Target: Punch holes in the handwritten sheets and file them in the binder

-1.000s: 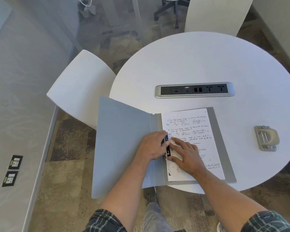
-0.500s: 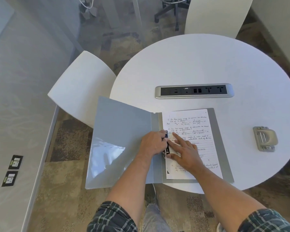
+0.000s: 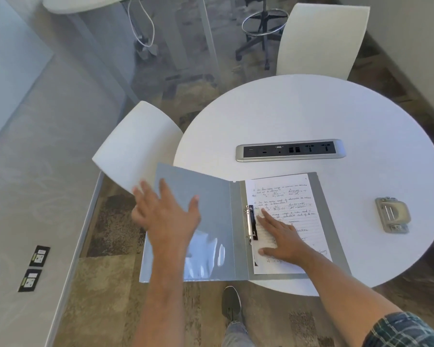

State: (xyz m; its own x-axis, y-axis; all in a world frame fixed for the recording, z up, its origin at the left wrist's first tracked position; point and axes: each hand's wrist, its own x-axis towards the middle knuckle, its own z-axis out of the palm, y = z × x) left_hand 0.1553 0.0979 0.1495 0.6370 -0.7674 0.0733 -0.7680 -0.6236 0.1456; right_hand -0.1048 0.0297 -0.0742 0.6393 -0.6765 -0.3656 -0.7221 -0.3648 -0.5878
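A grey binder (image 3: pixel 211 196) lies open at the near left edge of the round white table (image 3: pixel 311 116), its left cover hanging past the rim. A handwritten sheet (image 3: pixel 293 196) sits on the binder's right half, threaded on the metal ring clip (image 3: pixel 249 224). My right hand (image 3: pixel 278 236) rests flat on the sheet beside the clip, fingers straight. My left hand (image 3: pixel 168 216) is spread over the left cover with fingers extended; whether it touches the cover I cannot tell. A grey hole punch (image 3: pixel 392 215) stands on the table to the right, apart from both hands.
A silver power and socket strip (image 3: pixel 290 150) is set into the table's middle. One white chair (image 3: pixel 135 151) stands at the table's left, another white chair (image 3: pixel 321 38) at the far side. My shoe (image 3: pixel 232 301) shows on the carpet below.
My left hand left the ring clip and swung left over the open cover. My right hand stayed pressed on the sheet, and the clip now shows uncovered.
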